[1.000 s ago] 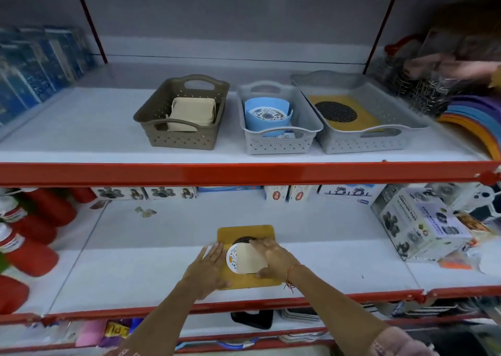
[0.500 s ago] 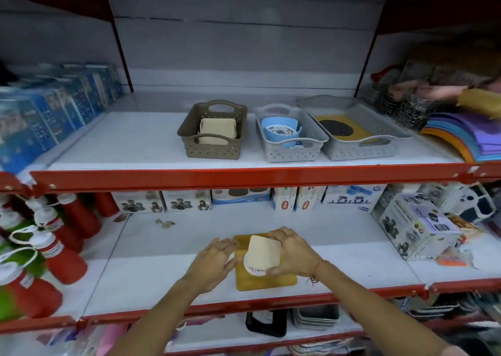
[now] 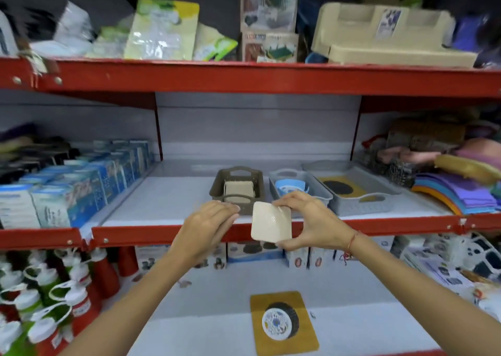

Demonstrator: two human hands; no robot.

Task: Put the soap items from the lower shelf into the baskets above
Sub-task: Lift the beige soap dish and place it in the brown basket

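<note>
- Nearest you, lower shelf (image 3: 217,328): yellow mat (image 3: 284,326) w/ round white piece on it, flat.
- Your right hand (image 3: 315,224) pinches the cream soap dish (image 3: 271,222), thumb under, fingers on top, at red shelf-edge height.
- Left hand (image 3: 207,229) beside it, fingers loosely curled, holding nothing.
- Behind: brown basket (image 3: 217,184), another cream dish inside; then two grey baskets (image 3: 322,195).

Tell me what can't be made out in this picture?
Head view only:
- Brown basket: its front wall hides most of the cream piece inside.
- Cream soap dish in the right hand: the far face is turned away.
- Left hand: palm faces away; it seems to hold nothing.
- Packets on the top shelf: print is blurred.
- Red bottles: cut off by the left edge.
</note>
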